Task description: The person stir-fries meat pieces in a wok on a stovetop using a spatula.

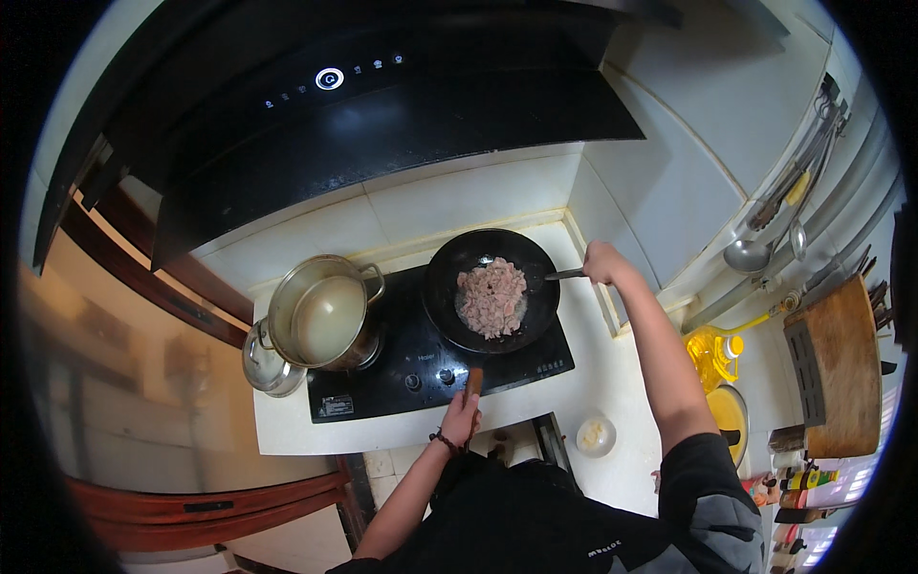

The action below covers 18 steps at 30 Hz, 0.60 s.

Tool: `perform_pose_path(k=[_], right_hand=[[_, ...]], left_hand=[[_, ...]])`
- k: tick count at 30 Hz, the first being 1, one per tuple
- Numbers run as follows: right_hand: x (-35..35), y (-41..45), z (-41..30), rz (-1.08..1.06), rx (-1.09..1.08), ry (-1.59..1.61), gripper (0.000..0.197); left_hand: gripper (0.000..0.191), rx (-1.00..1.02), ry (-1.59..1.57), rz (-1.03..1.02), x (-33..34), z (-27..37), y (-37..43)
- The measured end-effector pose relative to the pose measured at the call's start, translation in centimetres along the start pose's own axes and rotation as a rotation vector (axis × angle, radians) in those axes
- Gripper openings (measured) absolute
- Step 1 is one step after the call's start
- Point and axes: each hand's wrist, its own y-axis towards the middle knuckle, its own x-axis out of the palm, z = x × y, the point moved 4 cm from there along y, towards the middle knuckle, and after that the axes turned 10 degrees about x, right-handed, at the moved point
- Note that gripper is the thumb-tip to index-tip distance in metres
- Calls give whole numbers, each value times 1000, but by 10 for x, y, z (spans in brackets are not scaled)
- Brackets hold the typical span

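Observation:
A black wok (439,310) rests on the right burner of the black gas hob (401,402). Pale, partly cooked meat pieces (492,298) are heaped in its middle with some liquid around them. My left hand (459,420) grips the wok's wooden handle (473,384) at the front. At the wok's right rim, my right hand (604,262) is closed around the handle of a cooking utensil (565,274). Its working end dips inside the wok and is hard to make out, so I cannot tell its exact kind.
On the left burner stands a two-handled steel pot (326,319) of cloudy liquid, with a metal lid (269,366) beside it. A small bowl (596,436) sits on the right counter, near an oil bottle (713,359). A range hood (387,136) overhangs the hob; ladles (747,255) hang at right.

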Motion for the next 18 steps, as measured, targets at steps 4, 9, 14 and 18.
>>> perform_pose_path(k=[4, 9, 14, 18], right_hand=[[29, 35, 3, -422, 149, 307, 13], [53, 17, -33, -358, -298, 283, 20], [8, -80, -64, 54, -622, -40, 24], [-20, -125, -49, 112, -520, -295, 30]], left_hand=[[25, 11, 18, -6, 4, 0, 3], [27, 43, 11, -16, -1, -6, 9], [26, 2, 38, -15, -5, 4, -1], [25, 38, -3, -23, -8, -10, 10]])
